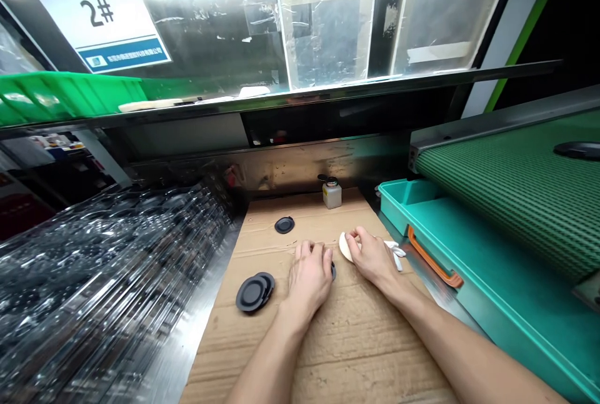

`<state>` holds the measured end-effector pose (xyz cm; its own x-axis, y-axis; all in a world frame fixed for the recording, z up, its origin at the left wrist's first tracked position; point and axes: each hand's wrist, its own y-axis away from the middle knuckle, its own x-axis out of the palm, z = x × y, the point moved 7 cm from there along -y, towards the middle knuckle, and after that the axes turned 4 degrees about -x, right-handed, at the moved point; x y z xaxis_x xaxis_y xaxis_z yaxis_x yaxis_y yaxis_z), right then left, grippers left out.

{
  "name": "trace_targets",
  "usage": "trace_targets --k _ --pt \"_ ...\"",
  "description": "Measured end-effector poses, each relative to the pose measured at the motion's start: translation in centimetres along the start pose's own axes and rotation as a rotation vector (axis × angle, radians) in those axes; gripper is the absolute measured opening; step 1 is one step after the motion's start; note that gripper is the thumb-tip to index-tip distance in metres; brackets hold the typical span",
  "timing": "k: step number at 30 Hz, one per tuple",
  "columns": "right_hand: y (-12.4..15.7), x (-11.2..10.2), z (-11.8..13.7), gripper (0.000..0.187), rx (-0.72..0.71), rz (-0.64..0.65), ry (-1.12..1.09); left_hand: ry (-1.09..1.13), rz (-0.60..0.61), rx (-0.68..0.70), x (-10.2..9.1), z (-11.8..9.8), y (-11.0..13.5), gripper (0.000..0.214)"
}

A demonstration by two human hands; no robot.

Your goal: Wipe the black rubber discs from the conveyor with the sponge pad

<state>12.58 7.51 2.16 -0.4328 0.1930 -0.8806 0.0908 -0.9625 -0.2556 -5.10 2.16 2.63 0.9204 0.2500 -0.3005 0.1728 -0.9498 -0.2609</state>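
My left hand (pixel 309 274) rests on the cardboard (pixel 351 341) with its fingers curled down over a black disc (pixel 333 271). Most of that disc is hidden; only its edge shows beside the thumb. In my right hand (pixel 372 254) a white round pad (pixel 345 247) is pinched between thumb and fingers. A crumpled white cloth or tissue (pixel 397 254) lies just right of this hand. To the left, stacked black discs (pixel 253 292) overlap on the cardboard. Farther back lies a single black disc (pixel 284 224), and behind it stands a small square bottle (pixel 332 194) with its lid flipped up.
Clear plastic trays (pixel 117 254) are piled at the left. On the right are a teal bin (pixel 506 285) with an orange handle (pixel 434 260) and a green conveyor belt (pixel 515 172) carrying a dark round part (pixel 579 151). A green bin (pixel 70 97) sits on the shelf above.
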Motion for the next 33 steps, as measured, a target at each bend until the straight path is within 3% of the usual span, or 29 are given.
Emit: trace_targets --k 3,7,11,14,16,18,23,27,30,33 --pt "0.0 0.2 0.0 0.034 -0.006 0.003 -0.005 0.112 0.199 -0.021 0.3 -0.9 1.0 0.049" --pt "0.0 0.3 -0.1 0.036 -0.007 0.017 -0.002 -0.003 0.370 -0.013 -1.5 -3.0 3.3 0.048" --pt "0.0 0.1 -0.1 0.035 -0.003 0.017 -0.004 -0.378 0.336 0.062 -7.8 -4.7 4.9 0.054" --pt "0.1 -0.1 0.1 0.036 -0.016 0.018 -0.004 -0.685 0.238 -0.008 -13.4 -4.1 4.2 0.059" --pt "0.1 -0.2 0.1 0.037 -0.021 0.017 -0.003 -0.795 0.270 -0.046 -15.1 -3.2 3.5 0.062" --pt "0.2 -0.1 0.1 0.036 -0.017 0.019 -0.007 -0.806 0.338 -0.052 -15.0 -2.4 2.9 0.065" --pt "0.0 -0.2 0.0 0.035 -0.024 0.002 -0.006 -0.689 0.485 -0.110 -11.8 -1.5 2.2 0.078" --pt "0.2 -0.4 0.3 0.037 -0.050 -0.001 -0.016 -0.662 0.549 -0.093 -10.5 -1.4 1.6 0.062" --pt "1.0 -0.2 1.8 0.037 -0.196 0.023 -0.091 -0.773 0.561 -0.069 -10.5 -1.2 1.0 0.052" --pt "2.0 0.0 3.8 0.034 -0.363 0.040 -0.173 -0.958 0.561 -0.091 -10.8 -0.8 0.8 0.055"
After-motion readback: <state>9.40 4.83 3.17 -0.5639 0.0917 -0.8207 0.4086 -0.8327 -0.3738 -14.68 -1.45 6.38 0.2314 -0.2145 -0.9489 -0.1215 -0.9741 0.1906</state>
